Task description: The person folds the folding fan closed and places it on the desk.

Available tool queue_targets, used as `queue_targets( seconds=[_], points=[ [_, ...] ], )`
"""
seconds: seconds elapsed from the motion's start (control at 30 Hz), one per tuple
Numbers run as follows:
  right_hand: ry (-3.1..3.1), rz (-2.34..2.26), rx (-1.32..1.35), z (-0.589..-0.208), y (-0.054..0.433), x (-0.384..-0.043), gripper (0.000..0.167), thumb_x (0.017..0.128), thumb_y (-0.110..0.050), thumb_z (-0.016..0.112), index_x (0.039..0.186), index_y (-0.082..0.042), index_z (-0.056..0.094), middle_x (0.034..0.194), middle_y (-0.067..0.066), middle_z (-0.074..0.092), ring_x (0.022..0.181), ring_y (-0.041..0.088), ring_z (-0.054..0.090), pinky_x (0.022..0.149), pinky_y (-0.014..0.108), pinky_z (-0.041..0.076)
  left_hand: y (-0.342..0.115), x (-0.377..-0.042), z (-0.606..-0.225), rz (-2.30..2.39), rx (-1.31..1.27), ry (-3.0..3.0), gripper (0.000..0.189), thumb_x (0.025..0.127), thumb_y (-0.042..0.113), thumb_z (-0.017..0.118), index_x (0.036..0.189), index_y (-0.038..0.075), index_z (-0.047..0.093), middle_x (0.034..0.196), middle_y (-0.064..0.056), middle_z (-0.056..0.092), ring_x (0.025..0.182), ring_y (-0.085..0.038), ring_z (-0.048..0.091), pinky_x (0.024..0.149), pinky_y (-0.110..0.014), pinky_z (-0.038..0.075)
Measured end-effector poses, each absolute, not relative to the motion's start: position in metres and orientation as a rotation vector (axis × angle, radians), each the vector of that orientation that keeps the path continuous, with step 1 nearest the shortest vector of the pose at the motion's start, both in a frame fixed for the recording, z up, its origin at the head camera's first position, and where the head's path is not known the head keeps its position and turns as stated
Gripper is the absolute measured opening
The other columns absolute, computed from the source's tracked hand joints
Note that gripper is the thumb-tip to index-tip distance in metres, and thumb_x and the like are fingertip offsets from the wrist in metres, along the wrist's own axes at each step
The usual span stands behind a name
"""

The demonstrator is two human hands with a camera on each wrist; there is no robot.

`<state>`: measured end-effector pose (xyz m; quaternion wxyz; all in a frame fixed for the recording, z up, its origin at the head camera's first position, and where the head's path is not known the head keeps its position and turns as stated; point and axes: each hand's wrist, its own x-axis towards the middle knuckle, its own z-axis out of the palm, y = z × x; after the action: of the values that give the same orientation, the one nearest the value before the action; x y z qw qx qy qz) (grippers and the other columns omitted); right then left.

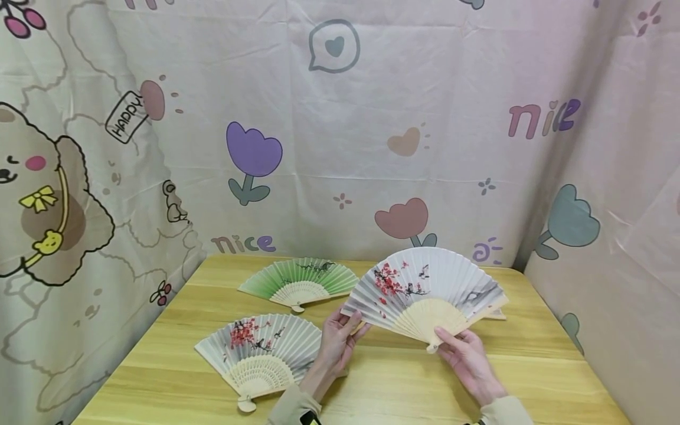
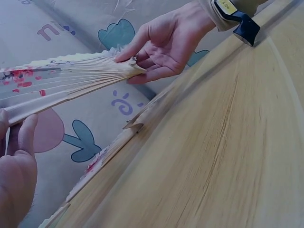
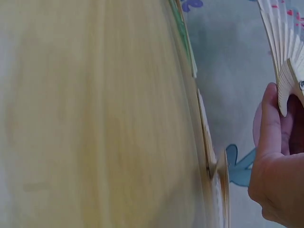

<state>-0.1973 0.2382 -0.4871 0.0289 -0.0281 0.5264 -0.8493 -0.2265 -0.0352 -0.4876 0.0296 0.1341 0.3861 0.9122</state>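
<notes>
A white folding fan [image 1: 446, 277] with red blossoms and grey shading is spread wide and held above the table. My left hand [image 1: 336, 348] pinches its left edge between thumb and fingers, as the left wrist view also shows. With thumb on the front, my right hand [image 1: 468, 361] grips the pale wooden ribs beside the pivot end. In the right wrist view only the lower part of the held fan [image 3: 282, 52] appears. Near my left forearm lies a second spread white fan [image 1: 260, 348] with red blossoms, its right side partly hidden by that hand.
A green spread fan [image 1: 297, 286] lies at the back left of the wooden table [image 1: 393, 395]. Behind the held fan, another fan [image 1: 496, 316] lies mostly hidden. A printed cloth [image 1: 340, 118] hangs behind the table and along both sides.
</notes>
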Motion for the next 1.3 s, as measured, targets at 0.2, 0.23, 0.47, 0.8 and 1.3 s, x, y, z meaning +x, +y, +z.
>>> queue_targets(
  seconds=[0.2, 0.23, 0.47, 0.8, 1.3],
  points=[
    [1.624, -2.663, -0.102, -0.486, 0.225, -0.195, 0.026, 0.097, 0.004, 0.058, 0.096, -0.018, 0.074, 0.091, -0.004, 0.078, 0.084, 0.008, 0.074, 0.079, 0.024, 0.067, -0.032, -0.225, -0.488, 2.771, 0.526, 1.231, 0.035, 0.099, -0.006, 0.055, 0.124, 0.015, 0.065, 0.117, -0.001, 0.075, 0.111, -0.016, 0.072, 0.099, -0.033, 0.061],
    [1.627, -2.663, -0.094, -0.485, 0.222, -0.194, 0.026, 0.097, 0.003, 0.058, 0.096, -0.018, 0.073, 0.091, -0.004, 0.078, 0.083, 0.009, 0.074, 0.079, 0.024, 0.067, -0.031, -0.225, -0.489, 2.759, 0.543, 1.238, 0.035, 0.098, -0.007, 0.055, 0.124, 0.014, 0.065, 0.116, -0.001, 0.075, 0.11, -0.016, 0.072, 0.099, -0.033, 0.061],
    [1.681, -2.654, 0.02, -0.484, 0.208, -0.193, 0.022, 0.096, 0.001, 0.061, 0.095, -0.018, 0.071, 0.088, -0.003, 0.077, 0.079, 0.008, 0.074, 0.079, 0.025, 0.068, -0.026, -0.222, -0.489, 2.702, 0.557, 1.286, 0.036, 0.097, -0.009, 0.056, 0.115, 0.018, 0.071, 0.112, -0.001, 0.077, 0.108, -0.014, 0.073, 0.099, -0.032, 0.06],
    [1.704, -2.625, 0.056, -0.483, 0.191, -0.193, 0.019, 0.094, 0.002, 0.062, 0.099, -0.016, 0.067, 0.088, -0.002, 0.077, 0.081, 0.011, 0.075, 0.079, 0.029, 0.068, -0.023, -0.221, -0.494, 2.644, 0.552, 1.339, 0.031, 0.094, -0.008, 0.061, 0.111, 0.014, 0.072, 0.105, 0.001, 0.078, 0.097, -0.011, 0.075, 0.095, -0.03, 0.063],
    [1.61, -2.508, -0.054, -0.484, 0.193, -0.192, 0.016, 0.097, -0.002, 0.06, 0.1, -0.016, 0.066, 0.091, -0.002, 0.077, 0.083, 0.012, 0.076, 0.082, 0.03, 0.068, -0.028, -0.222, -0.495, 2.603, 0.575, 1.385, 0.022, 0.091, -0.008, 0.065, 0.11, 0.001, 0.073, 0.094, -0.001, 0.079, 0.088, -0.013, 0.076, 0.089, -0.031, 0.065]
  ],
)
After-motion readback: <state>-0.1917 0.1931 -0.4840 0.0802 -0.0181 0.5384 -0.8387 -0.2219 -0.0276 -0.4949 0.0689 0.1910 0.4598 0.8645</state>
